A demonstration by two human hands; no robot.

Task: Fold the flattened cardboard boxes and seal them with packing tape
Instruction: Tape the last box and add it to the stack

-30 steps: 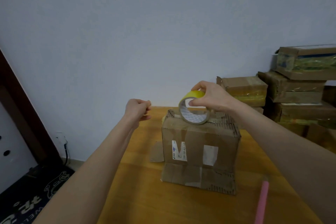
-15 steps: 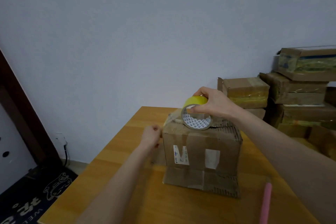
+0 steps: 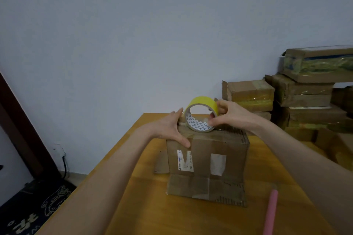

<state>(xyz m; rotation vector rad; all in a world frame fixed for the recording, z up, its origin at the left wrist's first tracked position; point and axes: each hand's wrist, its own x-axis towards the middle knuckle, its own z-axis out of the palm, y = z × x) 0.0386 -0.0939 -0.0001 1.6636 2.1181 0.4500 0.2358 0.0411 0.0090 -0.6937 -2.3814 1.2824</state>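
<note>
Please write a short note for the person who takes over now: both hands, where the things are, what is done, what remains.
Left hand: flat, pressing the upper left edge of the cardboard box.
Right hand: grips the tape roll, which stands on the box top.
Done: box is folded up, upright on the table; lower flaps lie spread out.
To do: tape the top seam, cut, then seal the lower flaps. How much tape is laid, I cannot tell.

One tape roll (yellow); one stick
</note>
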